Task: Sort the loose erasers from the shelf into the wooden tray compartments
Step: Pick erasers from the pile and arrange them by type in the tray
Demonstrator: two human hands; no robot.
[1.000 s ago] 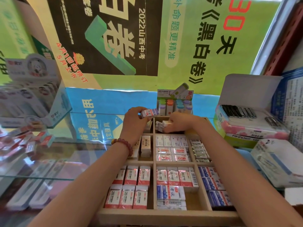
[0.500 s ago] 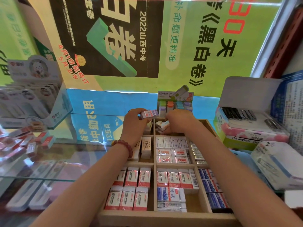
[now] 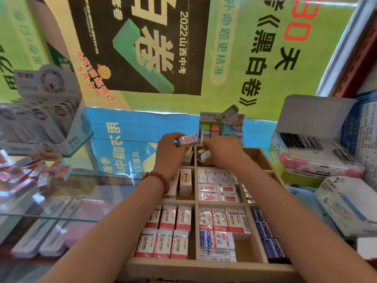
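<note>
Head view: my L hand point(image 3: 169, 148) pinched a small plastic-wrapped white eraser with a pink label point(image 3: 188, 139) betw. thumb & fingertips, just above the back-left compartment of the pale wooden divided tray point(image 3: 204, 266). My R hand point(image 3: 222, 149) sat curled over the back-middle compartment, fingertips down on the loose white erasers point(image 3: 204, 155) there; couldn't tell if it gripped one. Nearer compartments held rows of red-and-white 2B erasers point(image 3: 163, 244).
</note>
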